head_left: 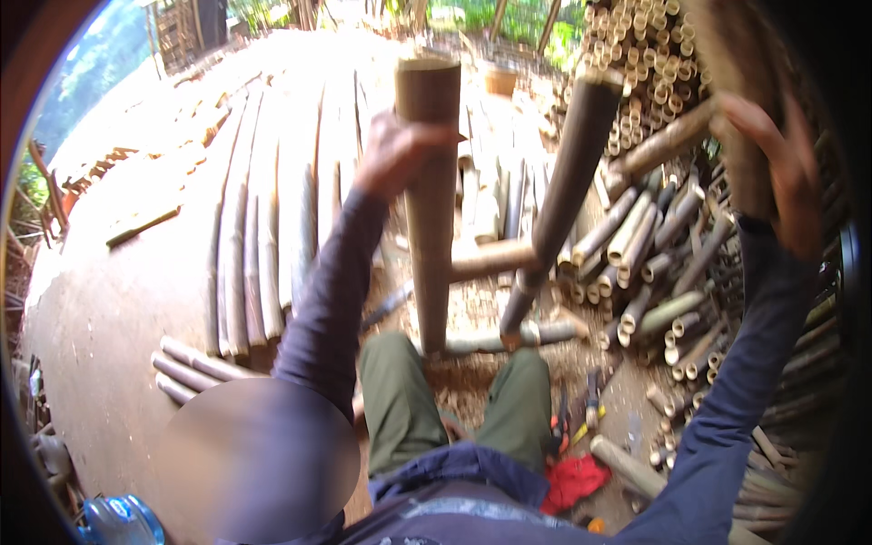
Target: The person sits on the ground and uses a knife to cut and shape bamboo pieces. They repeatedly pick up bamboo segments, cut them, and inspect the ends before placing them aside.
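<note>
Blurred pole (pixel 745 45) up close, right: our right hand (pixel 792 163) seems wrapped round it. Our left hand (pixel 397 159) is closed on the upright post (pixel 429 263); off-line swing could catch knuckles.

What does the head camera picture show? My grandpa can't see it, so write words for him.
A person's left hand grips an upright bamboo post, while the raised right hand holds a thick, blurred brown piece. Cut bamboo lies piled on the right.

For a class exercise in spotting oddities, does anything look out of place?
Mildly: one short stick at left lies askew, apart from the aligned bamboo poles; a red cloth lies crumpled, lower right of centre.
</note>
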Motion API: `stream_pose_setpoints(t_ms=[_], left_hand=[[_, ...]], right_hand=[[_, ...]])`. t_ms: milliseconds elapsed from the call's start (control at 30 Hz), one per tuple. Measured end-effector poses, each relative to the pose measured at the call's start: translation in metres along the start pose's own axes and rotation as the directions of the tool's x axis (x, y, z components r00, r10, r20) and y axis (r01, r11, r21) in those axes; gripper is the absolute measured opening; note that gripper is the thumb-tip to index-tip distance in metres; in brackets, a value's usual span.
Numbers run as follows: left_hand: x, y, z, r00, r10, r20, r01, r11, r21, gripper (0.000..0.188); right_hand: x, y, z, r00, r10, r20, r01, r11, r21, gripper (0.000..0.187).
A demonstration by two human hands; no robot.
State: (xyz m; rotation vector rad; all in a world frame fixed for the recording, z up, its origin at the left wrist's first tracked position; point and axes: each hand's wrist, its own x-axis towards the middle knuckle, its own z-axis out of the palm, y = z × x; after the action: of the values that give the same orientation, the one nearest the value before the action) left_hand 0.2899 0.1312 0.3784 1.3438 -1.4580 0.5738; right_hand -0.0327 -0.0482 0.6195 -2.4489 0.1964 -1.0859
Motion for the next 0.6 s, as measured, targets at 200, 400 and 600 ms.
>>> stream_pose_setpoints(t_ms=[200, 400, 600], left_hand=[[0.004, 0.079, -0.014, 0.758, -0.651, 0.031, 0.566, 0.633, -0.528, 0.029], [-0.007, 0.086, -0.008, 0.741, -0.669, 0.057, 0.564, 0.575, -0.592, 0.043], [0.001, 0.058, -0.015, 0.728, -0.683, 0.05, 0.579, 0.576, -0.577, 0.037]], right_hand=[[0.076, -0.011, 0.094, 0.817, -0.363, 0.449, 0.363, 0.928, 0.089, 0.077], [0.08, -0.04, 0.113, 0.613, -0.227, 0.757, 0.328, 0.944, 0.017, 0.094], [0.135, -0.039, 0.117, 0.721, -0.351, 0.597, 0.364, 0.926, 0.105, 0.09]])
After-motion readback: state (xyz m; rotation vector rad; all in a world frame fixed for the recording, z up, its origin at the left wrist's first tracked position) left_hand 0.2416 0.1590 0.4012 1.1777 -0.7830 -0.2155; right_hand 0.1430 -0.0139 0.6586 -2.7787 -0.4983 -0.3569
